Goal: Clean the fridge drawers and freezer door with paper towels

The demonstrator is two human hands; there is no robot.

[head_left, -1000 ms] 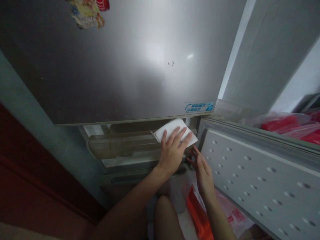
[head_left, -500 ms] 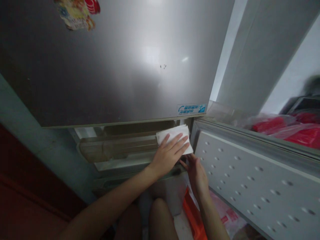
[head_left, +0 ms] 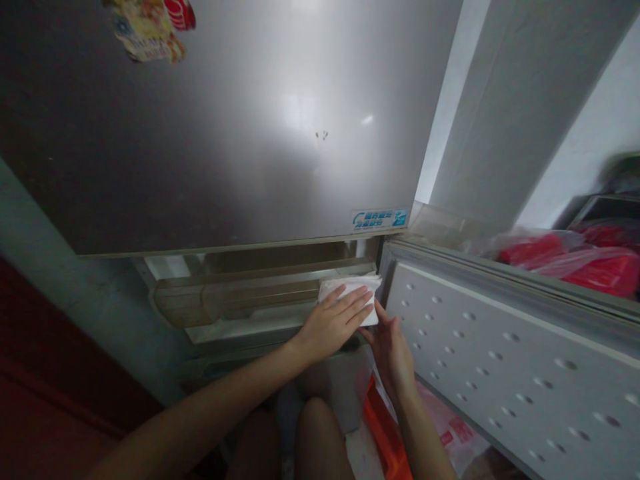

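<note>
At the drawer's (head_left: 265, 297) right end, your flat-fingered left grip (head_left: 327, 327) holds the white cloth (head_left: 350, 281), your half-curled right grip (head_left: 393, 353) of unclear hold, and slack fingers could drop it.

- Both hands are seen bare: the left hand (head_left: 333, 323) and the right hand (head_left: 393, 350) are slim in build.
- Long, tapered fingers (head_left: 356, 303) are shown on the left; those on the right are partly hidden.
- The left forearm (head_left: 210, 410) is bared, slender and narrowed toward the wrist.
- The right forearm (head_left: 423, 433) is likewise bared.
- Bare, rounded knees (head_left: 317, 433) are shown, the left one dimmed by shadow.
</note>
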